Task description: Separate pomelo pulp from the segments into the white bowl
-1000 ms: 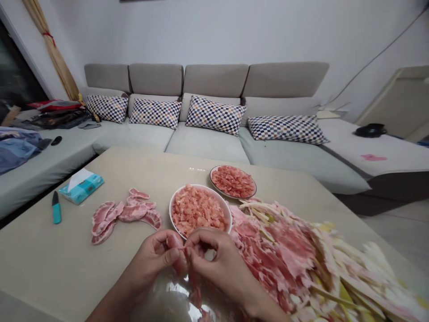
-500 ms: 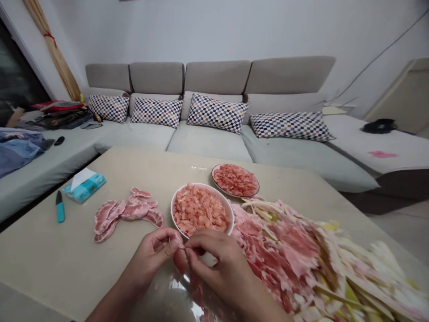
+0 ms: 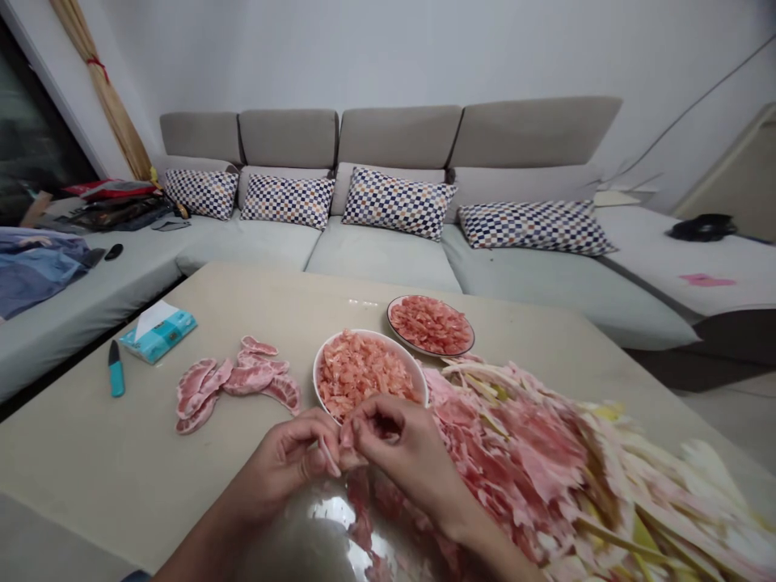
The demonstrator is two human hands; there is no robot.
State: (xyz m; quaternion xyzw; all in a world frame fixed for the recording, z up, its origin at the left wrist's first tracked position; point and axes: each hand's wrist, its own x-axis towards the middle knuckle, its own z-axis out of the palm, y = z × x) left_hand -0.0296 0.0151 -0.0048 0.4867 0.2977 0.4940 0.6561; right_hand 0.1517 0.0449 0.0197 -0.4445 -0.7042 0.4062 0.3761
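My left hand (image 3: 289,459) pinches a pomelo segment (image 3: 329,457), its pale skin edge showing between thumb and fingers. Close against it, my right hand (image 3: 403,457) has thumb and forefinger pressed together at the segment's other side; the fingers partly hide what they grip. Just beyond both hands stands a white bowl (image 3: 420,373) heaped with peeled pomelo flesh (image 3: 367,372). Unpeeled pomelo segments (image 3: 242,381) lie on the table left of the bowl. To the right is a large pile of pink membranes and peel (image 3: 521,453).
A dark-rimmed plate (image 3: 395,326) of pomelo flesh sits behind the bowl. At the table's (image 3: 109,461) left are a teal-handled knife (image 3: 116,377) and a tissue pack (image 3: 161,333). A grey sofa (image 3: 381,255) with patterned cushions runs along the far side.
My right hand has risen slightly toward the bowl's near rim. The segment in my left hand has turned, so its pale edge now shows. The whole view has shifted a little.
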